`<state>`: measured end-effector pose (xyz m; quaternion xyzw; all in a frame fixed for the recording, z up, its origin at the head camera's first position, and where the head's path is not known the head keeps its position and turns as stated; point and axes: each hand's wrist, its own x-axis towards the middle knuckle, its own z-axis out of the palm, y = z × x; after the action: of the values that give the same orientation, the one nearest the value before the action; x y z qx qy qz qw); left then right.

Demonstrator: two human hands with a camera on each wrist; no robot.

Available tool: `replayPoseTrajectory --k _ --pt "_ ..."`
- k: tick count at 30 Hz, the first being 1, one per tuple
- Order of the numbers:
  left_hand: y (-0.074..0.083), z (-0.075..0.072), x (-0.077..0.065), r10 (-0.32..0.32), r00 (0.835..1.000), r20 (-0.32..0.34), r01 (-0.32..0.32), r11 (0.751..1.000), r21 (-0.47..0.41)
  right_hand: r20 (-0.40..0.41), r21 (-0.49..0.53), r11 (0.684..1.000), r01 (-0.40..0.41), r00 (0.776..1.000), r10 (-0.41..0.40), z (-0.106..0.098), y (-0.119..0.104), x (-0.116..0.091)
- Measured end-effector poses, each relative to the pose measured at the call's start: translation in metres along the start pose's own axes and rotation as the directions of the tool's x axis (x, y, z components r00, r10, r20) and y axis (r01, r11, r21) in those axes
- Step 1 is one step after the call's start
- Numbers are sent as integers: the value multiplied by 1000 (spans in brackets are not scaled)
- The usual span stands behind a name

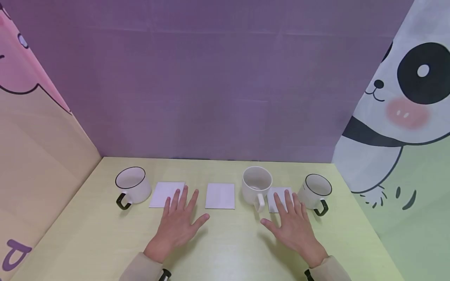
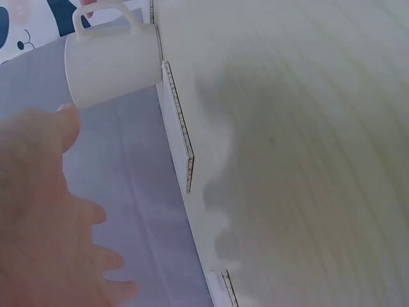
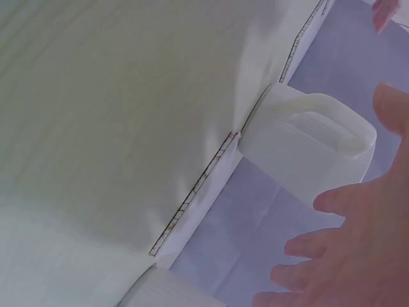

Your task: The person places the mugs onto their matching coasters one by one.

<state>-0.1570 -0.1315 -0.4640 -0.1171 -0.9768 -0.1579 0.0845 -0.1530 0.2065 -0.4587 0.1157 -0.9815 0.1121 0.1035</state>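
My left hand (image 1: 179, 226) hovers over the table with fingers spread, its fingertips overlapping the left white square card (image 1: 161, 195) in the head view. Likewise spread and holding nothing, my right hand (image 1: 293, 226) overlaps the right square card (image 1: 277, 191). A plain white mug (image 1: 251, 195), handle toward me, stands between the middle card (image 1: 220, 196) and the right one. At the far left is a white mug with a black rim and black handle (image 1: 138, 191). A similar black-handled mug (image 1: 311, 197) stands just beyond my right fingers.
The pale wooden table (image 1: 218, 249) ends at a purple backdrop (image 1: 218, 86). Printed cartoon panels flank it, with a panda (image 1: 404, 109) on the right. In the left wrist view the cards show thick, layered cardboard edges (image 2: 182, 121).
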Motion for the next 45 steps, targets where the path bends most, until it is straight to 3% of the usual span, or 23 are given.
replayPoseTrajectory --k 11,16,26,31,34,40,45 --pt "3 7 6 59 998 -23 -60 997 -55 -54 69 998 13 998 -9 -2 -3 6" --pt "5 8 9 82 996 -23 -84 994 -73 -83 204 979 -25 996 42 -6 -9 9" --pt "2 8 17 81 996 -36 -84 992 -99 -115 483 873 -73 983 145 -7 -20 23" --pt "4 9 22 97 993 -60 -104 986 -131 -100 594 800 -88 978 182 -6 -21 27" --pt "5 10 25 95 993 -74 -105 985 -139 -65 633 766 -108 979 192 -7 -24 28" --pt "3 13 27 76 994 -73 -88 980 -181 24 652 735 -190 973 230 -5 -27 32" --pt "1 14 28 53 998 -46 -62 972 -228 89 716 653 -246 961 263 2 -25 37"
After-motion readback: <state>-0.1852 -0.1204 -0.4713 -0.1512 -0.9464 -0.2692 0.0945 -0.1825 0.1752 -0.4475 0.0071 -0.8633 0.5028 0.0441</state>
